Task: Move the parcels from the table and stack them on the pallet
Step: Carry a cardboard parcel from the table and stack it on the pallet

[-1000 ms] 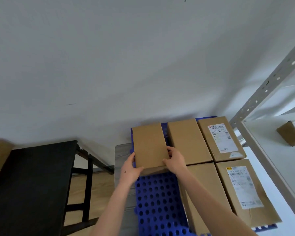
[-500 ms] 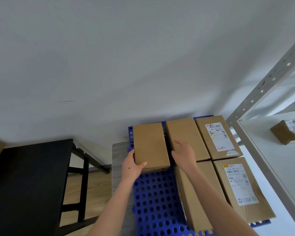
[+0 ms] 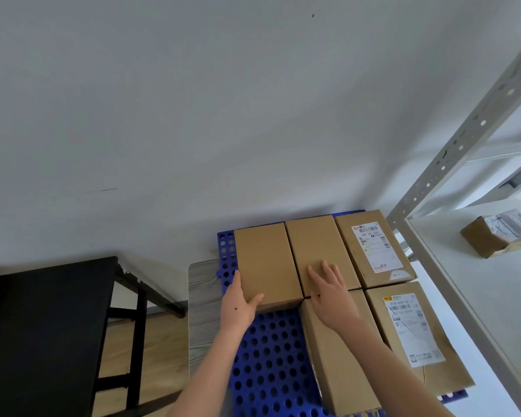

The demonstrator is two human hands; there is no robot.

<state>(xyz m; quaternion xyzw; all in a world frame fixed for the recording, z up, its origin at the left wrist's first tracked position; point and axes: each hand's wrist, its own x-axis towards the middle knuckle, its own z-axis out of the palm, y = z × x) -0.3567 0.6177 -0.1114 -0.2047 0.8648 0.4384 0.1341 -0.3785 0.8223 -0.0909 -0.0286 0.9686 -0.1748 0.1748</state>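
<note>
A blue perforated pallet [image 3: 268, 353] lies on the floor by the wall and carries several brown parcels. A plain parcel [image 3: 265, 263] sits at its far left corner, flush against the middle far parcel [image 3: 316, 245]. My left hand [image 3: 238, 305] grips the near left corner of that left parcel, thumb on top. My right hand [image 3: 331, 288] lies flat with straight fingers on the near end of the middle parcel. Two labelled parcels [image 3: 373, 248] [image 3: 412, 332] fill the right side, and a plain one [image 3: 334, 353] lies under my right forearm.
A black table [image 3: 39, 326] stands at the left, its top bare in view. A grey metal shelf rack [image 3: 451, 164] rises at the right, with a small brown parcel [image 3: 491, 236] on its white shelf. A grey floor mat [image 3: 202, 296] lies beside the pallet.
The left parcel has slid back and right until it touches the middle one. My right hand left that parcel and now rests flat on the middle parcel.
</note>
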